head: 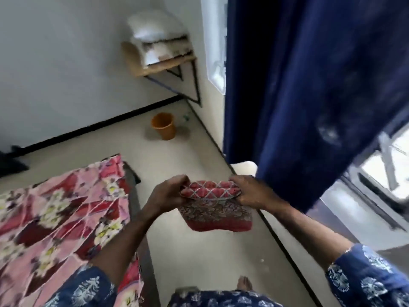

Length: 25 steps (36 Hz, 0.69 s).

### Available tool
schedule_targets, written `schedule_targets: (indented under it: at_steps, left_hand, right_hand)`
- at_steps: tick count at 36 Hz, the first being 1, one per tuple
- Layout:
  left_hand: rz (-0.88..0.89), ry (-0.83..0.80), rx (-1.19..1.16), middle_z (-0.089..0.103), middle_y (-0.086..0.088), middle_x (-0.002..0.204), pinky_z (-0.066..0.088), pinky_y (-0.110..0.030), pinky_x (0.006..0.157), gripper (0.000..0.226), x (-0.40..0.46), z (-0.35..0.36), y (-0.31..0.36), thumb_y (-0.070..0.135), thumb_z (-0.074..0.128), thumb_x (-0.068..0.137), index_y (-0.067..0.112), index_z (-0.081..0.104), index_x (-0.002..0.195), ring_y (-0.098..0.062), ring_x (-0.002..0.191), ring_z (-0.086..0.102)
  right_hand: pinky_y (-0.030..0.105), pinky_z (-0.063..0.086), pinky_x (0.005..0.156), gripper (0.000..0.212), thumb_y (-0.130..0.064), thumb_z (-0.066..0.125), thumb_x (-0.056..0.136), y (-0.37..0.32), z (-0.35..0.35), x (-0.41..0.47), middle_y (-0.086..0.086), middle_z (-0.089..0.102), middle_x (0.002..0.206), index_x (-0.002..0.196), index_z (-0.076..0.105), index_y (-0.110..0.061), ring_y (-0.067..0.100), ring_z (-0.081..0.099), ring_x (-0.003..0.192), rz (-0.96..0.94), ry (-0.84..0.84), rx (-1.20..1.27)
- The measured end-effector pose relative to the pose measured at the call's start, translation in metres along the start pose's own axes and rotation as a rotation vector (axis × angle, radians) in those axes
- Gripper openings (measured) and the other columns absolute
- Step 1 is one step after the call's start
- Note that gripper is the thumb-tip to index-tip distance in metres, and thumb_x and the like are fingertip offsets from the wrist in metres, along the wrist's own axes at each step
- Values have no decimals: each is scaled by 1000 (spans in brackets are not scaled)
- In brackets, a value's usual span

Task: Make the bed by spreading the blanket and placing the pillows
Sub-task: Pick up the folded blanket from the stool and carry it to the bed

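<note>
While both arms are reaching forward over the floor: the hands are sharing one folded cloth
Left hand (pixel 170 191): fingers are curling round the left end of the folded red blanket (pixel 213 207)
Right hand (pixel 249 192): gripping the blanket's right end, thumb on top
Blanket: hanging in the air between the hands, beside the bed (pixel 132 196), not touching it
Bed: lying at left under a pink floral sheet (pixel 59 218)
Pillows (pixel 155 38): sitting stacked on the wall shelf (pixel 161 65), well apart
Orange bucket (pixel 164 126): standing on the floor (pixel 199 251) below the shelf
Blue curtain (pixel 309 85): hanging at right
</note>
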<state>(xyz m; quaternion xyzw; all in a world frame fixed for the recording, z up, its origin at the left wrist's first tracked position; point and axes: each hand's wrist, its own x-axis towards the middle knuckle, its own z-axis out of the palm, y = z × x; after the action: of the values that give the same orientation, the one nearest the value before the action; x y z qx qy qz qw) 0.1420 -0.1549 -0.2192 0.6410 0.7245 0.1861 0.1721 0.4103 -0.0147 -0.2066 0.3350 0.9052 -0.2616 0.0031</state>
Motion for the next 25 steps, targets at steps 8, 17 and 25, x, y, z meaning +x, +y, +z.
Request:
schedule_targets:
  at_steps: [8,17,25]
  left_hand:
    - [-337,299,-70,67,1,99,54,-38,75,50,-19,-46,-79,42,59,62,16,66,105,-18,89,63]
    - [-642,521,-340,63,8,112,54,-24,81,63,-1,-83,-182,15,85,70,26,55,125,-8,98,63]
    - [-733,637,-982,74,11,98,55,-13,77,87,56,-135,-281,57,96,35,21,64,108,-11,99,71]
  right_hand:
    - [34,50,67,28,-45,67,83,-73,-4,147,-7,69,98,100,52,-28,22,68,91,-332,-36,-65]
    - [39,54,75,35,-27,62,74,-150,-13,296,-4,73,104,108,61,-32,27,66,96,-441,-155,-26]
    - [47,59,82,35,-24,79,72,-197,-40,441,3,74,97,104,70,-14,21,72,93,-482,-369,364]
